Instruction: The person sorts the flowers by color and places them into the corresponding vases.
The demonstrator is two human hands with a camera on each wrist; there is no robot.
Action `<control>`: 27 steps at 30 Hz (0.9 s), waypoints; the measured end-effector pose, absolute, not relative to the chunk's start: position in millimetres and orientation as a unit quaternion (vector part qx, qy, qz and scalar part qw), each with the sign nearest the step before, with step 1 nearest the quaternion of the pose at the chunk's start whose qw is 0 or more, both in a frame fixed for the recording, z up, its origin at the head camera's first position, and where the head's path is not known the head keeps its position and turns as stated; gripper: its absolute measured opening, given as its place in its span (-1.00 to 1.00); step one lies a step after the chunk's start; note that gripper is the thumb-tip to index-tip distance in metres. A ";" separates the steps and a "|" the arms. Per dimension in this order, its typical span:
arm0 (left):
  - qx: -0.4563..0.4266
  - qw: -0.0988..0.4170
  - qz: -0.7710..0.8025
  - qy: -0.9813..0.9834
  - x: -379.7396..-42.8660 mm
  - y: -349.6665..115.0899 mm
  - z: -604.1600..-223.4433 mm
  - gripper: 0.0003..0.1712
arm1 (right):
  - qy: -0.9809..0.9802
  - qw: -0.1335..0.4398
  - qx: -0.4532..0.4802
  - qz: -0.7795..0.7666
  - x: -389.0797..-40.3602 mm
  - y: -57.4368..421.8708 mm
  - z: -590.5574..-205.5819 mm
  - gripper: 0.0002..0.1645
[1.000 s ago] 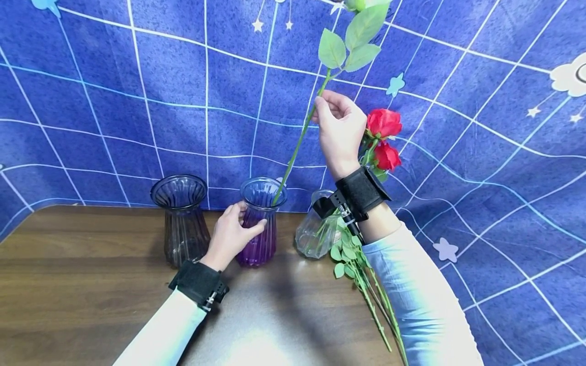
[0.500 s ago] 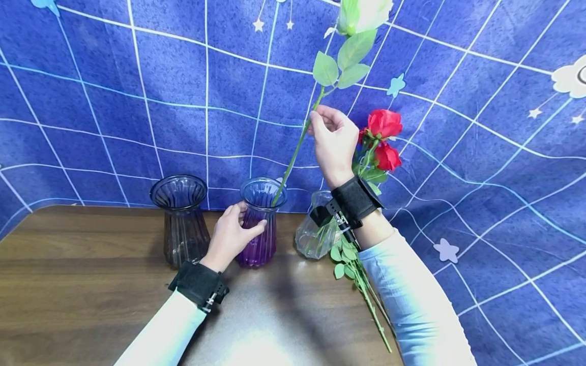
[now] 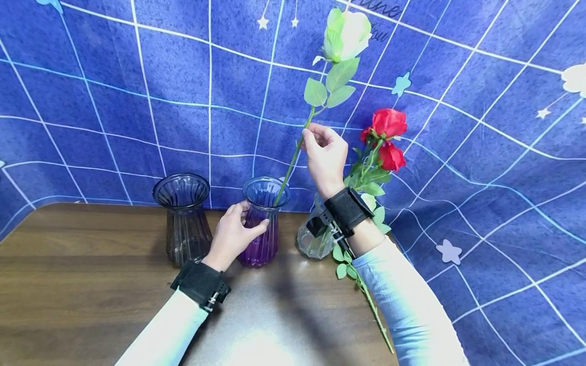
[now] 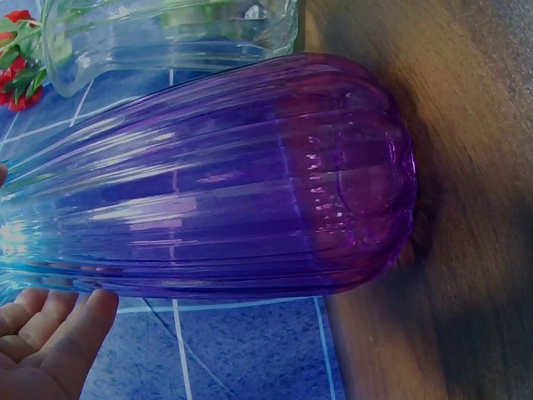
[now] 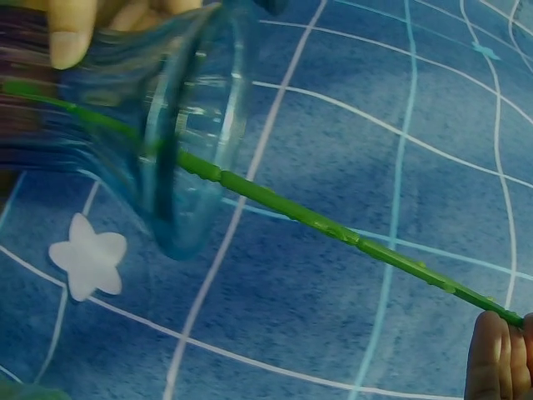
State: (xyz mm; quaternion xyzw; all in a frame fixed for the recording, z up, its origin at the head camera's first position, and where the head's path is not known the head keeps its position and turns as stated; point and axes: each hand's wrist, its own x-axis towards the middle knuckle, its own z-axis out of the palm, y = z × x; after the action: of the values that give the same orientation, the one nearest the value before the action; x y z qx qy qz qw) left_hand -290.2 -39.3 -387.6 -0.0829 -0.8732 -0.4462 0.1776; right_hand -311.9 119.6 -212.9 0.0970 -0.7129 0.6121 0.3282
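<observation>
My right hand (image 3: 327, 160) pinches the green stem (image 5: 316, 221) of a white rose (image 3: 350, 36) between thumb and fingertips, just below its leaves. The stem slants down through the flared blue rim of a ribbed vase, its lower part inside the neck in the right wrist view. That vase (image 3: 258, 244) fades from blue at the top to purple at the base and stands upright on the table. My left hand (image 3: 232, 235) holds it around the neck, thumb on the near side and fingers on the far side.
A dark grey ribbed vase (image 3: 186, 234) stands to the left. On the right is a clear glass vase (image 3: 311, 244), partly hidden by the right wrist strap. Red roses (image 3: 389, 124) lean behind the right arm, and a leafy stem (image 3: 376, 315) lies on the wooden table (image 3: 91, 305).
My right hand has come down and slightly left with the white rose, bringing its bloom fully into the head view. The left hand has kept its hold on the purple vase.
</observation>
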 end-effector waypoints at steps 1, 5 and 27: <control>-0.083 0.179 -0.446 -0.873 -290.2 -39.2 -387.2 -0.37 | -0.714 0.326 0.094 0.613 -312.6 119.3 -215.5 -0.79; -0.083 0.183 -0.444 -0.873 -290.6 -38.7 -386.9 -0.37 | -0.719 0.315 0.084 0.614 -315.5 118.4 -227.4 -0.78; -0.075 0.192 -0.442 -0.873 -289.3 -36.6 -391.3 -0.34 | -0.730 0.286 0.066 0.617 -316.5 116.6 -264.7 -0.79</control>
State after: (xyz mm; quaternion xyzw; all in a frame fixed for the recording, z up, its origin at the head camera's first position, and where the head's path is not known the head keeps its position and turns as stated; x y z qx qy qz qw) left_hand -289.3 -36.6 -391.3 -0.0753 -0.8731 -0.4418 0.1919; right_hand -316.5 116.6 -264.7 0.0661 -0.7302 0.6172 0.2855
